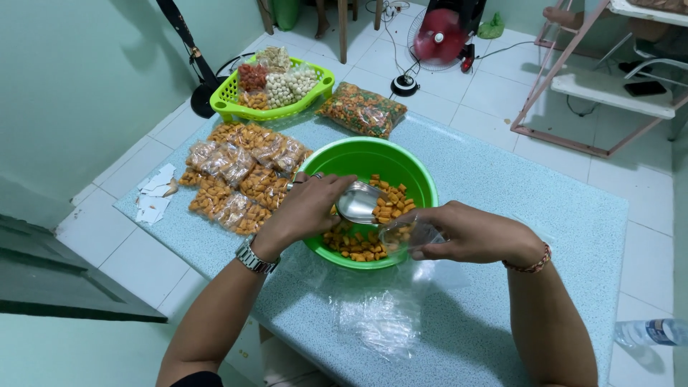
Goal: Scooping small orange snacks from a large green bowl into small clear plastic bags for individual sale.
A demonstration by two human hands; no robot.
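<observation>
from the head view, your left hand (304, 211) grips the metal scoop (358, 202) over the green bowl (423, 179) on the worktop (545, 215), so tip it slowly into the small clear bag (405, 235) your right hand (473, 235) pinches open at the rim.

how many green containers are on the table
2. A round green bowl of orange snacks sits under both hands at the table's middle; a lime green basket of mixed snacks sits at the far left corner.
</observation>
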